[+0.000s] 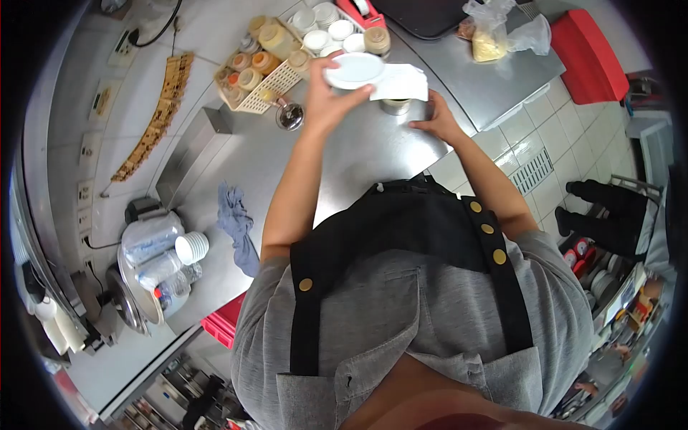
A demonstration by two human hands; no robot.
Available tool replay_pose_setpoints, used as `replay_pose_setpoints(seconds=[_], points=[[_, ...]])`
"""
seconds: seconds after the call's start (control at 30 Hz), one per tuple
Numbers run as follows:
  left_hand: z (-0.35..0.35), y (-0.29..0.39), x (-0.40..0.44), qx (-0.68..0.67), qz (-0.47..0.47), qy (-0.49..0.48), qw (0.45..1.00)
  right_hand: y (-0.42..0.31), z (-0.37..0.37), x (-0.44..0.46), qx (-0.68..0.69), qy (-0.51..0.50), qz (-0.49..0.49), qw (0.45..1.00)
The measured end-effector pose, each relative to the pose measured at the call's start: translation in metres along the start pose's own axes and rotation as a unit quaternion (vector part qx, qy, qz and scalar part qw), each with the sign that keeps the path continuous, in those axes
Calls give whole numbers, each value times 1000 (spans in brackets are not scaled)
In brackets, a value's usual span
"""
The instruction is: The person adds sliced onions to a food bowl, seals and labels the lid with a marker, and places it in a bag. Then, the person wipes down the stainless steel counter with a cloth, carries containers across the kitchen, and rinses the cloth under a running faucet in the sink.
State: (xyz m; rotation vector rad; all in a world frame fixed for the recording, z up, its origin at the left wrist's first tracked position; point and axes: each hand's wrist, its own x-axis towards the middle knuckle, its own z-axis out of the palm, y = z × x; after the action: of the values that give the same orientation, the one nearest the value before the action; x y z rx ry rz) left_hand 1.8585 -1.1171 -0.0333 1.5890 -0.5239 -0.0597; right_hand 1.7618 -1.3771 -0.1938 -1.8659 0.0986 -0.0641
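Note:
My left hand [330, 100] is closed on the edge of a round white lid [356, 69], its thumb under the near rim. Beside the lid a white paper slip [401, 82] lies over the top of a small round container [395, 107], hiding most of it. The slip's left edge meets my left thumb. To the right of the container my right hand [438, 123] is curved with thumb and fingers apart, its fingertips close to the slip's corner; whether they touch it I cannot tell. A glass jar with dark contents [290, 116] stands left of my left forearm.
A cream basket of jars and bottles [247, 99] stands at the back, with stacked white tubs [326, 20] beside it. A blue-grey cloth [236, 222] and a tray of plastic bottles [147, 297] lie left. Plastic bags [494, 43] and a red bin [584, 54] are at far right.

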Motion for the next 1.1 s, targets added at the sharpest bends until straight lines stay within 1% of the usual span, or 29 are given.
replay_pose_setpoints(seconds=[0.03,0.07,0.13,0.17,0.23,0.27,0.3,0.37,0.4,0.47,0.5,0.53,0.57,0.6,0.63,0.7,0.73,0.77,0.83,0.87,0.93,1.03,1.1], points=[[20,0,12,57,41,-26,997,11,6,6,2,20,-3,1000],[34,-8,20,57,44,-35,997,12,8,10,4,29,-2,1000],[55,-25,28,178,74,-66,979,14,12,15,-51,59,-7,997],[59,-28,26,178,75,-76,978,12,14,17,-47,68,-2,997],[62,-37,20,233,-23,-127,964,7,15,21,-47,60,-20,997],[63,-45,18,290,69,-120,947,7,16,24,-33,61,-47,997],[63,-54,16,291,66,-128,946,7,18,26,-28,65,-41,997],[68,-41,16,377,69,-136,914,10,23,35,39,44,-74,996],[74,-33,19,379,69,-144,912,13,27,39,104,21,-62,992],[89,-10,30,468,125,-173,858,5,26,40,116,18,-60,991],[94,-11,33,469,125,-180,855,0,25,40,121,10,-62,991],[99,-13,37,510,129,-212,823,-2,24,40,126,15,-58,990],[104,-15,40,549,132,-243,788,-4,24,41,149,-3,-76,986],[107,-17,40,550,132,-250,786,-5,22,41,172,-22,-94,980],[108,-17,38,550,118,-269,782,3,26,44,176,-18,-92,980],[112,-18,38,552,105,-292,774,19,34,53,185,-26,-63,980],[115,-19,35,562,105,-275,773,10,29,49,174,-7,-84,981],[117,-20,33,571,103,-258,773,8,30,48,179,-7,-80,981],[118,-20,34,579,105,-261,765,11,30,49,124,31,-110,986],[119,-21,36,587,109,-260,759,15,32,52,127,29,-108,986],[118,-24,39,583,113,-270,758,19,35,58,174,-13,-118,978],[118,-26,43,575,116,-285,758,18,29,63,155,4,-137,978],[116,-26,45,571,115,-290,759,14,25,61,156,1,-131,979]])
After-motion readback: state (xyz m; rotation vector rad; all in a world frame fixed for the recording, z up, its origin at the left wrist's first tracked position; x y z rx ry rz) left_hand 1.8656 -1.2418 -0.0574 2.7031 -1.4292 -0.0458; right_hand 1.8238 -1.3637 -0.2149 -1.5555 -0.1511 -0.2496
